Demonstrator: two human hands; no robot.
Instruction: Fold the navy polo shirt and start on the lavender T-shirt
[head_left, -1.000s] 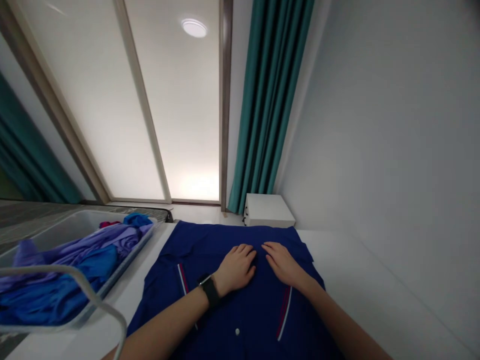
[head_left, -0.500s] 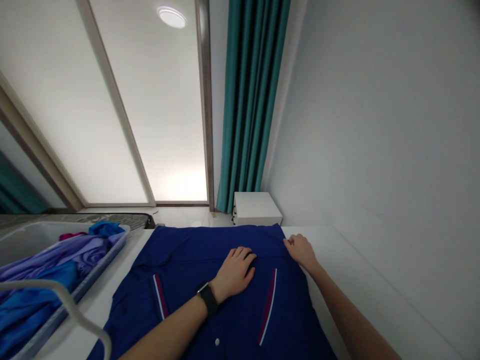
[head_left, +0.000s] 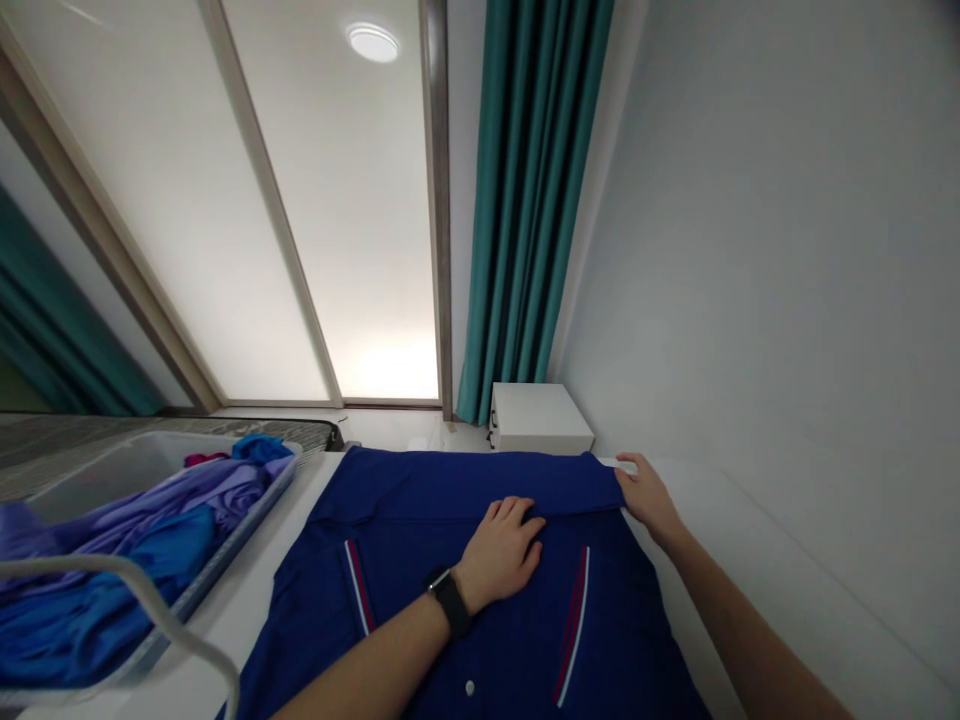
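A dark blue shirt (head_left: pixel 517 620) is spread over the white table, with two red-and-white stripes and a white button on its front. My left hand (head_left: pixel 501 552), with a black watch (head_left: pixel 448 600) on its wrist, lies on the upper middle of the shirt, fingers spread. At the shirt's upper right corner, my right hand (head_left: pixel 649 497) pinches the edge of the cloth and draws it out to the side. The lower part of the shirt runs out of view.
A white plastic basket (head_left: pixel 225 570) with blue, purple and red clothes stands at the left. In front of it curves a pale tube or cable (head_left: pixel 139 590). Past the table's far edge is a white cabinet (head_left: pixel 540 415), beside a teal curtain (head_left: pixel 532 200). A wall (head_left: pixel 787 250) borders the right.
My right hand has pulled the shirt's upper right edge outward, and the fold there lies straighter. My left hand stays on the cloth. The view has turned slightly left.
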